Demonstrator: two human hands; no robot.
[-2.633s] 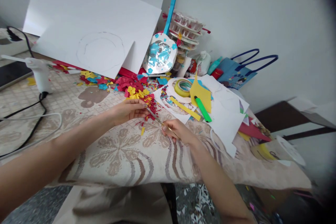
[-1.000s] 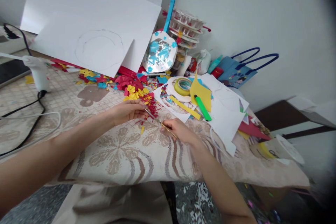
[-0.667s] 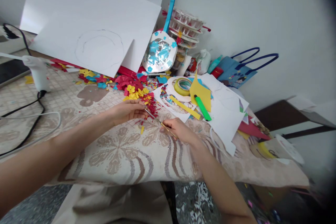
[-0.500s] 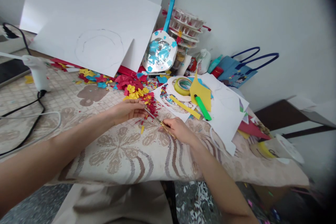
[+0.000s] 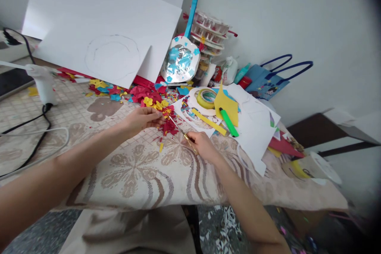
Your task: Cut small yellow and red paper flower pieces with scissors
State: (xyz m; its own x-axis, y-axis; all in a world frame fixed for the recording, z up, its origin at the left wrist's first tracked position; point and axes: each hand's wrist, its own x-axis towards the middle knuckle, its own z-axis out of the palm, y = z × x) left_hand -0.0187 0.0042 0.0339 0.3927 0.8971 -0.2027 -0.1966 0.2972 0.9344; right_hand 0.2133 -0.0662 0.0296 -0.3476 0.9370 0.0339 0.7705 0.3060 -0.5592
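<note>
My right hand (image 5: 201,143) is closed round the gold handles of a pair of scissors (image 5: 187,138), whose thin blades point up and left. Facing the blade tips, my left hand (image 5: 148,119) has thumb and fingers pinched together; whatever is between them is too small to make out. Beneath and behind the left hand lie red paper scraps (image 5: 168,127) and yellow paper flowers (image 5: 149,101). A small yellow strip (image 5: 161,147) rests on the patterned tablecloth (image 5: 133,174) below the blades.
To the right are a yellow tape roll (image 5: 206,98), a green utility knife (image 5: 229,122), yellow paper (image 5: 228,105) and white sheets (image 5: 256,127). A glue gun (image 5: 43,83) with cables stands left. White boards (image 5: 113,20), a round blue-and-white craft (image 5: 181,59) and a blue bag (image 5: 266,81) stand behind.
My left hand has shifted slightly up and away from me, over the scraps. The scissors have turned a little, their tips now farther up and right.
</note>
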